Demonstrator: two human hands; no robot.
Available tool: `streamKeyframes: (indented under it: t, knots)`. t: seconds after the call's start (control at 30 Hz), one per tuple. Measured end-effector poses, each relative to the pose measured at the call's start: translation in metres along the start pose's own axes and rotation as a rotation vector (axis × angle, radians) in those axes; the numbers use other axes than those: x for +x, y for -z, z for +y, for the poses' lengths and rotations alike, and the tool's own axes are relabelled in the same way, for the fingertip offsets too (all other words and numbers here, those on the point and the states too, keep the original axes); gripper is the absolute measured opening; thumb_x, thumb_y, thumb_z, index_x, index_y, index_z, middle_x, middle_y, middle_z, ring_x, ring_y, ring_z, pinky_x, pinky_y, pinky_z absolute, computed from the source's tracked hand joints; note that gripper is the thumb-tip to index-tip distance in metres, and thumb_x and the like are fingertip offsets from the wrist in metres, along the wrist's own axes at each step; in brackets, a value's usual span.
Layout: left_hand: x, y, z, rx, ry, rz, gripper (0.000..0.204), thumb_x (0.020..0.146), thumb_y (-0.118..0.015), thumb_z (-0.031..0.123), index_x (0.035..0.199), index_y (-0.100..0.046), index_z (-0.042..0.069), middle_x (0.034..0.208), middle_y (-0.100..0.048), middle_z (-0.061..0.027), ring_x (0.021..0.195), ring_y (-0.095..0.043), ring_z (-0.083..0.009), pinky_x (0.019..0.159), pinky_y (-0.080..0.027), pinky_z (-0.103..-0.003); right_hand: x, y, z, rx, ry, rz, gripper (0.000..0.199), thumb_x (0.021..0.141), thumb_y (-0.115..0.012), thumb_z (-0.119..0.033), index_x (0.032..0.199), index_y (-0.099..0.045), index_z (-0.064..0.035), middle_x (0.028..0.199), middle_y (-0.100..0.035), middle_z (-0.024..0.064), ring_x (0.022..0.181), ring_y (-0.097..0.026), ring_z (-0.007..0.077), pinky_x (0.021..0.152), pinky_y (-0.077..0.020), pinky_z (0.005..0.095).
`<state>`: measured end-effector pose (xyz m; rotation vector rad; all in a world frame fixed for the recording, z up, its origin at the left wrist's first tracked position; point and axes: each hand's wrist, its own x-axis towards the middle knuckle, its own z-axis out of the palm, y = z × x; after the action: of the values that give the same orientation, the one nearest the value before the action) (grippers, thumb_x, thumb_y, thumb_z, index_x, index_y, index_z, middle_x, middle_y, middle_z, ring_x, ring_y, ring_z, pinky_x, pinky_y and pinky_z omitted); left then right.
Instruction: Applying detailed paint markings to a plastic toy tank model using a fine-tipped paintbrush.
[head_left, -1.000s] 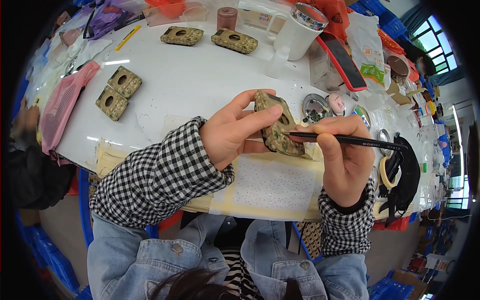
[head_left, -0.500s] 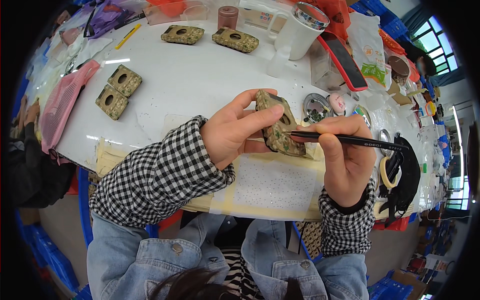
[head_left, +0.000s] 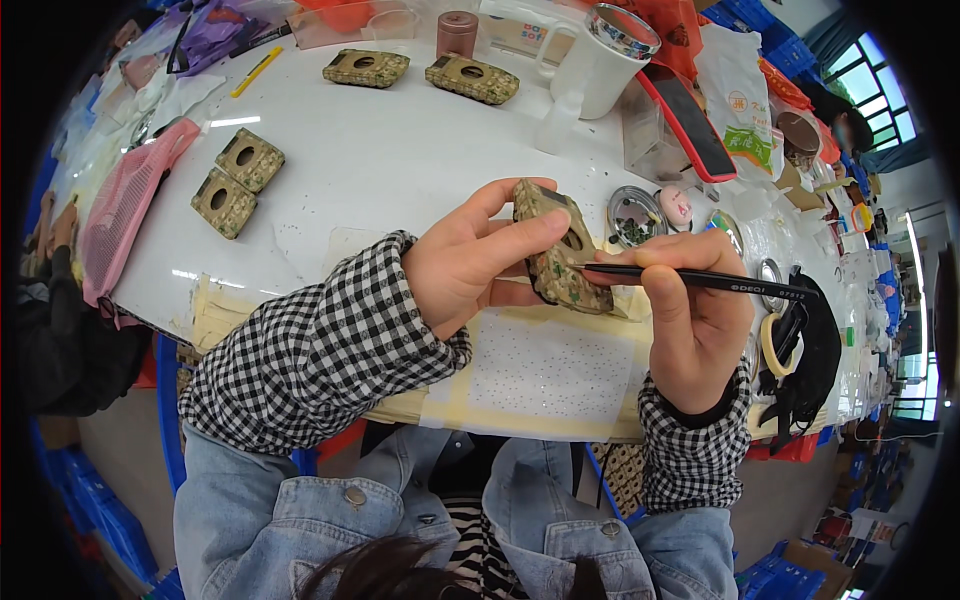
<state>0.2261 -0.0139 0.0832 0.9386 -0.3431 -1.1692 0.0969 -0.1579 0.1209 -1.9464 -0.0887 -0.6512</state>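
My left hand [head_left: 465,255] is closed round a camouflage-patterned model tank hull [head_left: 562,270], which has a round hole in its top and is held tilted above the table. In my right hand [head_left: 700,305] a pair of black tweezers [head_left: 715,282] is pinched like a pen, with the tip at the hull's surface. Whether the tip grips a small part is too small to tell. Just beyond my right hand sits a round dish [head_left: 637,216] with small dark green pieces. Under my hands lies a white sheet [head_left: 545,375] dotted with small specks and edged with tape.
Two similar hulls [head_left: 238,180] lie at the left, two more [head_left: 472,79] at the back. A white mug [head_left: 600,65], a red-cased phone [head_left: 690,125] and a clear box stand back right. A pink mesh basket [head_left: 130,215] and a yellow cutter [head_left: 257,72] are on the left.
Almost nothing differs. The hull and both hands have shifted very slightly to the right; the tweezers' tip stays at the hull's surface.
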Motion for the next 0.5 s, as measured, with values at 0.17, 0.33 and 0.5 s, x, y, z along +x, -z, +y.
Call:
streamKeyframes:
  t: [0.17, 0.33, 0.5]
  knots:
    - [-0.0003, -0.0007, 0.0007, 0.002, 0.002, -0.004, 0.062, 0.088, -0.062, 0.032, 0.133, -0.031, 0.005, 0.115, -0.053, -0.0114, 0.104, -0.057, -0.0193, 0.086, -0.051, -0.034, -0.0010, -0.0001, -0.0008, 0.035, -0.029, 0.002, 0.012, 0.091, -0.056, -0.008, 0.093, -0.052, 0.0028, 0.083, -0.062, 0.0081, 0.075, -0.058, 0.0093, 0.066, -0.0452, 0.0205]
    - [-0.0002, -0.0003, 0.0007, 0.002, 0.002, -0.008, 0.062, 0.088, -0.062, 0.032, 0.133, -0.030, 0.004, 0.115, -0.053, -0.0117, 0.104, -0.057, -0.0195, 0.086, -0.051, -0.034, -0.0013, 0.0013, -0.0012, 0.029, -0.042, -0.006, 0.012, 0.091, -0.056, -0.008, 0.094, -0.052, 0.0026, 0.084, -0.062, 0.0084, 0.077, -0.060, 0.0098, 0.067, -0.0457, 0.0206]
    - [-0.0004, 0.0000, 0.0002, 0.014, -0.010, -0.011, 0.063, 0.088, -0.062, 0.033, 0.133, -0.030, 0.004, 0.115, -0.053, -0.0119, 0.104, -0.057, -0.0197, 0.086, -0.051, -0.034, -0.0019, -0.0007, -0.0004, 0.053, -0.046, 0.012, 0.011, 0.091, -0.057, -0.008, 0.094, -0.052, 0.0022, 0.084, -0.063, 0.0086, 0.076, -0.059, 0.0098, 0.066, -0.0455, 0.0205]
